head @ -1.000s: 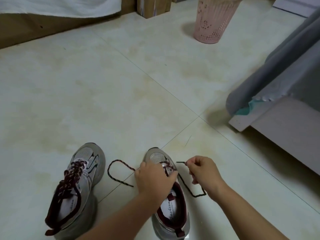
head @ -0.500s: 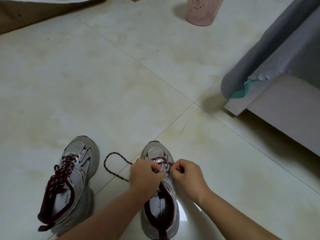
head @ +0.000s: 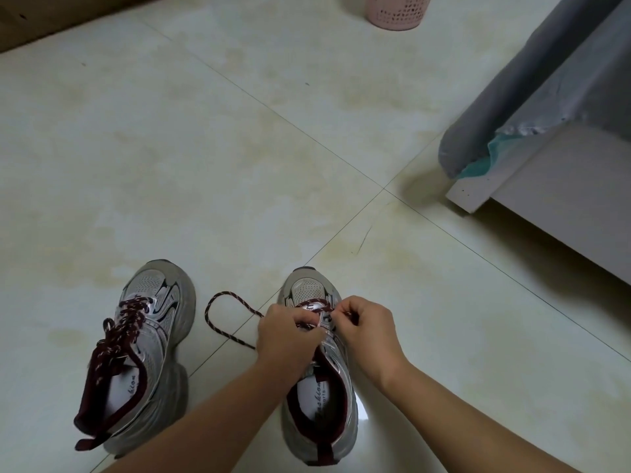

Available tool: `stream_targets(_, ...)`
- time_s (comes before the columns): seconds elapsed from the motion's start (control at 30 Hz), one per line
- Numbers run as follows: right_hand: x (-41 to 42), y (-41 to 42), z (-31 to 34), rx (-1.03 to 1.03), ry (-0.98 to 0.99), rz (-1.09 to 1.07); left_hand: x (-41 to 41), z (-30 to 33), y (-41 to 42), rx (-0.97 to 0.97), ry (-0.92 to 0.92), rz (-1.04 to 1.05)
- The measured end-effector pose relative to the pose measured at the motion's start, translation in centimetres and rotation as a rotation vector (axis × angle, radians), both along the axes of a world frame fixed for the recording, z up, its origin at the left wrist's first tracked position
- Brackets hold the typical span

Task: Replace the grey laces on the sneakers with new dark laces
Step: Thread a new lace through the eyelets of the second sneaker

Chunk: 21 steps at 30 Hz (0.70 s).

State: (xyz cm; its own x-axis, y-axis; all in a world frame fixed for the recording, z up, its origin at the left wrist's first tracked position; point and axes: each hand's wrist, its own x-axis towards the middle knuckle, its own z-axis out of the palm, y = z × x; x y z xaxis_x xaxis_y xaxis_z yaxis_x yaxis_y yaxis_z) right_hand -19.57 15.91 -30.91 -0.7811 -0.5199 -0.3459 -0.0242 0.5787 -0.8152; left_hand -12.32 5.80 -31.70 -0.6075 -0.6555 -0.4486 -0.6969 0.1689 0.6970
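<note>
Two grey sneakers with dark red lining stand on the tiled floor. The left sneaker [head: 150, 349] is laced all the way up with a dark red speckled lace. The right sneaker [head: 319, 401] has a dark lace [head: 225, 317] through its front eyelets only; one end loops out on the floor to its left. My left hand [head: 288, 337] grips the sneaker's upper near the eyelets, fingers curled. My right hand [head: 367, 331] pinches the lace's other end at the sneaker's right eyelet row.
A grey bed or sofa corner [head: 546, 138] with a white base stands at the right. A pink perforated bin [head: 397, 10] stands at the top. A brown wooden edge [head: 51, 18] runs along the top left.
My right hand has brought the lace end in from the right side to the sneaker's eyelets. The view has tilted down and closer to the sneakers.
</note>
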Motion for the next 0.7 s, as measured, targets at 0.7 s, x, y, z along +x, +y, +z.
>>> stream_targets(0.7,-1.3,-1.1,0.4,0.276,0.087,0.103,-1.6,2.2,-1.5,-0.488,-0.178,-0.568)
